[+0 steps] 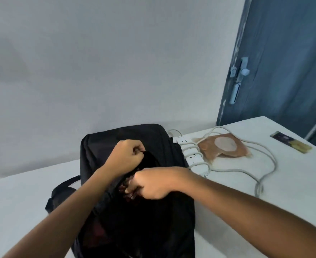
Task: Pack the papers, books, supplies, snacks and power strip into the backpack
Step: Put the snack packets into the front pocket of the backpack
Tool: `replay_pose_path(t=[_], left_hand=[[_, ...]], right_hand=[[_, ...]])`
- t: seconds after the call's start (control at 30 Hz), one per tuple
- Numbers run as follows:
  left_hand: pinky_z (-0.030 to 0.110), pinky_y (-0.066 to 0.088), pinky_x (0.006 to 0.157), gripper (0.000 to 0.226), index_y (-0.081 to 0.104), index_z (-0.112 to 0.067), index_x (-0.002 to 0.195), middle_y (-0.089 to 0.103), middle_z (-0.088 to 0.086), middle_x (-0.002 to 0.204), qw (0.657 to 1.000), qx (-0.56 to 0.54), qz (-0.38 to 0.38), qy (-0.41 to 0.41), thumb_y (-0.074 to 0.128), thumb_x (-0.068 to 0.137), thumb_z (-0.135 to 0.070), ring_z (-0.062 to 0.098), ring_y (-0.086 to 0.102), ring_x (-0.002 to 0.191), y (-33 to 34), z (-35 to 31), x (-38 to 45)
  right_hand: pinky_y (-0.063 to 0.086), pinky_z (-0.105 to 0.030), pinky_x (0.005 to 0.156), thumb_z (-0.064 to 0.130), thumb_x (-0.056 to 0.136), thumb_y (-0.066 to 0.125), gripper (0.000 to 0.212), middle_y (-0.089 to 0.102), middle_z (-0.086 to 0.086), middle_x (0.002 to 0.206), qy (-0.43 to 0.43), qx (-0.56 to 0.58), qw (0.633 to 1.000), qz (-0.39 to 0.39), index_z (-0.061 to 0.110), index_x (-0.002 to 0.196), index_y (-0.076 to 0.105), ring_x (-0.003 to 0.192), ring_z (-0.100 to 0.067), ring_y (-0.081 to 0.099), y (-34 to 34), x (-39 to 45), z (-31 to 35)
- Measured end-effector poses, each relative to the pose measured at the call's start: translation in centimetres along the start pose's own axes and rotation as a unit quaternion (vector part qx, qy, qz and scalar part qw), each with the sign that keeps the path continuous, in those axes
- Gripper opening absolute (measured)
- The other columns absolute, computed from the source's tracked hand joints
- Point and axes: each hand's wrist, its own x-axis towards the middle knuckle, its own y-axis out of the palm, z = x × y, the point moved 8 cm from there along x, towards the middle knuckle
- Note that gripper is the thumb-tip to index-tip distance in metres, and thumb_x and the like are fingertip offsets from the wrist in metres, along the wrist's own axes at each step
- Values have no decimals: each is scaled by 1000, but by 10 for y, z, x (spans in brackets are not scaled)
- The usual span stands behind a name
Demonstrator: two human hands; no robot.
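A black backpack point(134, 183) is lying on the white table point(265, 183), at the 6 o'clock side of the view. The left hand point(124, 157) is gripping the edge of the bag's opening with curled fingers. The right hand point(151, 183) is pinching something dark at the opening; what it is, I cannot tell. At 2 o'clock from the bag, a white power strip point(192, 153) is lying just beside it, its cord point(255, 164) looping around a brown snack pouch point(226, 146). Further at 2 o'clock, a flat dark packet point(291, 144) is lying apart.
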Motion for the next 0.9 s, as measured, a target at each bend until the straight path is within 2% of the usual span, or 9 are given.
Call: replay_pose_path(t=[0.03, 0.1, 0.23, 0.33, 0.47, 0.57, 0.67, 0.8, 0.9], left_hand=[[27, 44, 59, 15, 64, -17, 70, 62, -4, 63, 999, 31, -3, -12, 58, 77, -5, 12, 56, 61, 10, 4, 1], [30, 40, 56, 9, 62, -14, 70, 61, -2, 63, 991, 127, -23, -20, 56, 76, -15, 19, 54, 61, 25, 8, 2], [31, 38, 54, 12, 55, -13, 60, 53, -2, 54, 964, 260, -49, 19, 49, 65, -22, 24, 52, 50, 51, 8, 3], [31, 32, 53, 15, 53, -12, 60, 46, -4, 51, 953, 295, -66, 23, 44, 67, -22, 20, 44, 46, 59, 7, 6], [32, 29, 54, 26, 55, -10, 64, 47, -2, 52, 942, 321, -93, 39, 35, 71, -27, 23, 45, 48, 65, 8, 9], [32, 27, 55, 30, 58, -8, 67, 49, 1, 54, 936, 334, -101, 44, 35, 71, -26, 25, 47, 48, 69, 3, 10], [31, 27, 56, 31, 59, -6, 69, 51, 3, 55, 932, 344, -101, 44, 35, 72, -26, 27, 49, 50, 71, -1, 10], [31, 25, 57, 28, 58, -8, 69, 50, 2, 56, 932, 346, -101, 34, 36, 72, -25, 26, 49, 51, 71, -2, 8], [31, 26, 58, 26, 58, -9, 69, 51, 2, 57, 932, 347, -104, 30, 37, 72, -25, 27, 50, 53, 71, -2, 7]], right_hand=[[39, -3, 66, 1, 91, 44, 43, 70, 6, 111, -3, 47, 999, 10, 15, 127, 61, 76, 13, 59, -7, -12, -7], [40, -1, 62, -3, 93, 48, 40, 71, 23, 84, 11, 148, 989, 10, 8, 129, 59, 63, 17, 56, -23, -34, -29], [54, -26, 74, -2, 93, 52, 31, 68, -11, 114, 51, 307, 944, -110, 7, 121, 61, 91, -16, 68, -65, -77, -110], [50, -30, 65, -3, 91, 52, 27, 70, -12, 102, 145, 268, 917, -256, 6, 113, 63, 81, -24, 69, -99, -121, -206], [48, -31, 77, -5, 86, 54, 21, 68, -6, 87, 304, 162, 844, -411, 10, 90, 68, 78, -19, 62, -121, -202, -339], [50, -37, 90, 6, 80, 50, 23, 67, -10, 108, 456, 109, 789, -397, 10, 94, 68, 102, -30, 61, -98, -264, -426], [49, -43, 91, 32, 69, 42, 39, 61, -12, 115, 566, 57, 756, -324, 16, 99, 62, 106, -34, 56, -58, -304, -487], [36, -49, 101, 23, 92, 43, 46, 41, -16, 132, 628, 34, 728, -272, 22, 137, 41, 126, -40, 36, -25, -321, -497], [33, -46, 101, 30, 96, 37, 43, 46, -16, 130, 645, -9, 719, -258, 16, 136, 44, 122, -37, 40, -23, -322, -500]])
